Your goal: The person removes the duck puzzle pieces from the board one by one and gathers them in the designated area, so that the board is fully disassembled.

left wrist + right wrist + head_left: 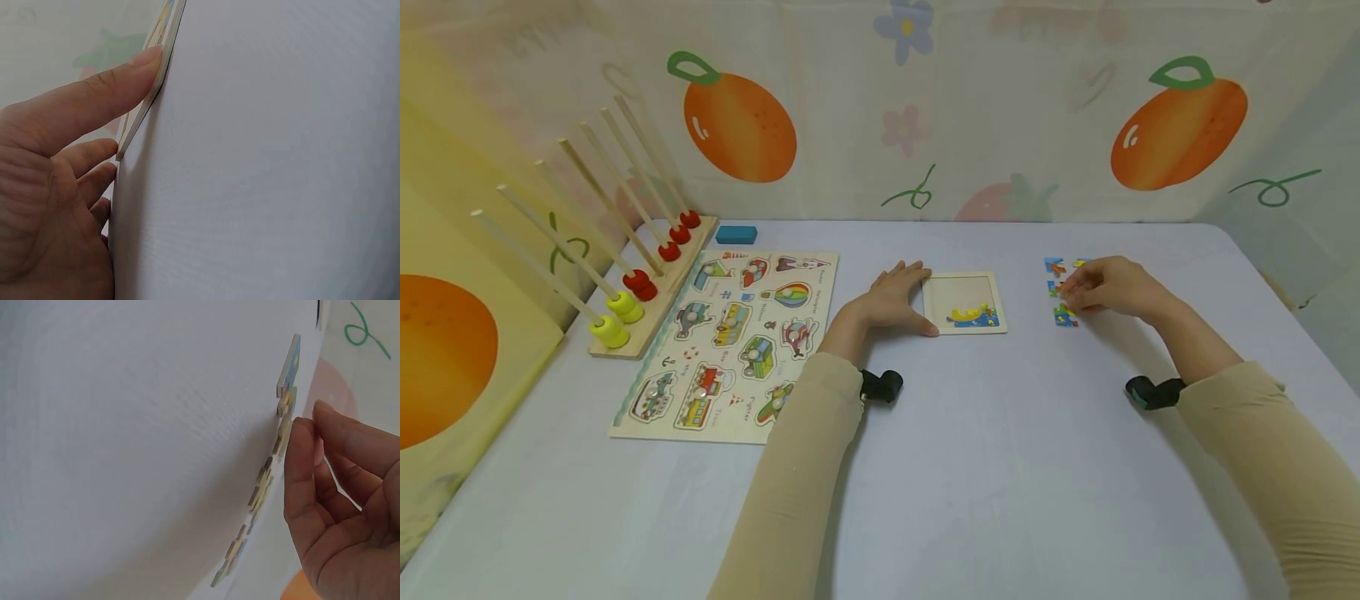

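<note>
A small square wooden puzzle tray [942, 296] lies flat near the middle of the table, with yellow and blue pieces [974, 316] along its lower inside edge. My left hand [891, 298] holds the tray from its left side, thumb at the near left corner and index finger at the far one. In the left wrist view, the thumb [125, 84] presses the tray's edge. My right hand [1108, 287] is over several loose jigsaw pieces [1064, 317] to the right, thumb and index fingertips together; I cannot tell whether a piece is between them.
At the left lies a large picture board [722, 346] with vehicle pieces, partly under the left forearm. Behind it stands a wooden bead rack [647, 312] with tall rods and red and yellow beads. A blue block [736, 235] sits near the back edge.
</note>
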`<state>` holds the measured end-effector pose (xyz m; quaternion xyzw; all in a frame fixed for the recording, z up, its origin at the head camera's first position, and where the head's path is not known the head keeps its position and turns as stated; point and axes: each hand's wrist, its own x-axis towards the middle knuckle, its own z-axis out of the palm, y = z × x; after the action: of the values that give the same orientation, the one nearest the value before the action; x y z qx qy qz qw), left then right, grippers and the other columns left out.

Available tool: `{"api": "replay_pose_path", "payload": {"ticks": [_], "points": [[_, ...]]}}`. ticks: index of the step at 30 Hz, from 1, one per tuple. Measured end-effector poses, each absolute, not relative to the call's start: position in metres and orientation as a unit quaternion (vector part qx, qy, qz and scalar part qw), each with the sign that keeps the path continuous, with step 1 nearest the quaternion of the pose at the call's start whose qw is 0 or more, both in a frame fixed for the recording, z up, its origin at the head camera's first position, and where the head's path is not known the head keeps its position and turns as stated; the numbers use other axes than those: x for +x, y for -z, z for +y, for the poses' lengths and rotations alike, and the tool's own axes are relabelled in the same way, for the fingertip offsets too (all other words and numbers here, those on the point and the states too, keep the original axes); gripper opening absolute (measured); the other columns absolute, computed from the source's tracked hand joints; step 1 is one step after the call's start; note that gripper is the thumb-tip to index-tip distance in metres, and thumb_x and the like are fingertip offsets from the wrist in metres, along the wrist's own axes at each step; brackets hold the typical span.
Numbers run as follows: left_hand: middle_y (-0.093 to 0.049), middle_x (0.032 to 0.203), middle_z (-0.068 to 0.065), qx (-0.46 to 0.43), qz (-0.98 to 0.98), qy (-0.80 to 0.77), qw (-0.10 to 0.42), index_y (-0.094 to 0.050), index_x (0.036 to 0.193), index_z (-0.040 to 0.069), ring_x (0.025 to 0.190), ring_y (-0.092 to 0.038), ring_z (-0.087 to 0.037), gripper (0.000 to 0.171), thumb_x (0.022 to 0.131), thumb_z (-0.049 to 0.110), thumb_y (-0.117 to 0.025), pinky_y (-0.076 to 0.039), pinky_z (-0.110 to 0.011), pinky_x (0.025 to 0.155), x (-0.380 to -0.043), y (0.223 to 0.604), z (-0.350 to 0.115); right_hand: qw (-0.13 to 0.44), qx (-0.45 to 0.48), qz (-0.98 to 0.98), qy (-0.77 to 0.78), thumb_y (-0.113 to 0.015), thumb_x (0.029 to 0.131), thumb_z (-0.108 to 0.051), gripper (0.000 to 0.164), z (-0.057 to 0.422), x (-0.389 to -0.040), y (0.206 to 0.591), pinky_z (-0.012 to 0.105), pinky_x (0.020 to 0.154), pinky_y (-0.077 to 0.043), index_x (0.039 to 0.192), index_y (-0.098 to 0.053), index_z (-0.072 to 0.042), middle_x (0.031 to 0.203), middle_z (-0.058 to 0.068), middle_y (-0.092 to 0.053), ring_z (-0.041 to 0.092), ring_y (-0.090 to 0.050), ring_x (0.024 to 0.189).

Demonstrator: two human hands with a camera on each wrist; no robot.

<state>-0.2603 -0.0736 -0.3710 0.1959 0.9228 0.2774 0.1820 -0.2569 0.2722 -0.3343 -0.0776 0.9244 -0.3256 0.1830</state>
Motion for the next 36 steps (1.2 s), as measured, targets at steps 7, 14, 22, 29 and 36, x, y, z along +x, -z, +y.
{"api": "replay_pose_path", "payload": {"ticks": [7, 14, 22, 29, 36], "points": [[-0.014, 0.169, -0.003, 0.195, 0.923, -0.279, 0.181, -0.028, 0.156, 0.013, 0.159, 0.001, -0.024, 0.099, 0.076, 0.038, -0.080, 0.000, -0.044, 0.131, -0.261, 0.371, -0.074, 0.172, -0.086, 0.921, 0.338, -0.063, 0.094, -0.015, 0.029, 0.266, -0.255, 0.330, 0.015, 0.073, -0.057, 0.116, -0.064, 0.004, 0.096, 0.002, -0.071, 0.005, -0.064, 0.080], [-0.014, 0.169, -0.003, 0.194, 0.923, -0.278, 0.181, -0.028, 0.156, 0.014, 0.159, 0.001, -0.023, 0.099, 0.076, 0.038, -0.080, 0.000, -0.043, 0.131, -0.261, 0.371, -0.074, 0.164, -0.098, 0.920, 0.343, -0.061, 0.096, -0.016, 0.029, 0.251, -0.253, 0.330, 0.018, 0.075, -0.059, 0.117, -0.064, 0.004, 0.108, 0.015, -0.069, 0.008, -0.066, 0.082], [-0.014, 0.169, -0.003, 0.195, 0.923, -0.277, 0.180, -0.028, 0.156, 0.013, 0.159, 0.001, -0.024, 0.098, 0.076, 0.038, -0.080, 0.001, -0.043, 0.131, -0.261, 0.372, -0.074, 0.173, -0.115, 0.914, 0.349, -0.061, 0.097, -0.017, 0.031, 0.234, -0.253, 0.332, 0.023, 0.078, -0.061, 0.120, -0.064, 0.003, 0.109, 0.017, -0.067, 0.007, -0.065, 0.084], [-0.014, 0.169, -0.003, 0.195, 0.924, -0.276, 0.181, -0.028, 0.156, 0.014, 0.159, 0.001, -0.024, 0.098, 0.077, 0.038, -0.080, 0.001, -0.044, 0.131, -0.260, 0.372, -0.074, 0.179, -0.133, 0.909, 0.351, -0.062, 0.096, -0.016, 0.029, 0.221, -0.253, 0.333, 0.019, 0.074, -0.058, 0.119, -0.064, 0.001, 0.101, 0.012, -0.068, 0.011, -0.062, 0.081], [-0.014, 0.169, -0.003, 0.195, 0.924, -0.275, 0.181, -0.028, 0.157, 0.014, 0.159, 0.001, -0.023, 0.098, 0.077, 0.039, -0.079, 0.001, -0.043, 0.131, -0.260, 0.372, -0.074, 0.183, -0.146, 0.905, 0.354, -0.061, 0.095, -0.014, 0.027, 0.205, -0.247, 0.331, 0.018, 0.073, -0.057, 0.118, -0.065, 0.000, 0.093, 0.008, -0.064, 0.014, -0.061, 0.083]]}}
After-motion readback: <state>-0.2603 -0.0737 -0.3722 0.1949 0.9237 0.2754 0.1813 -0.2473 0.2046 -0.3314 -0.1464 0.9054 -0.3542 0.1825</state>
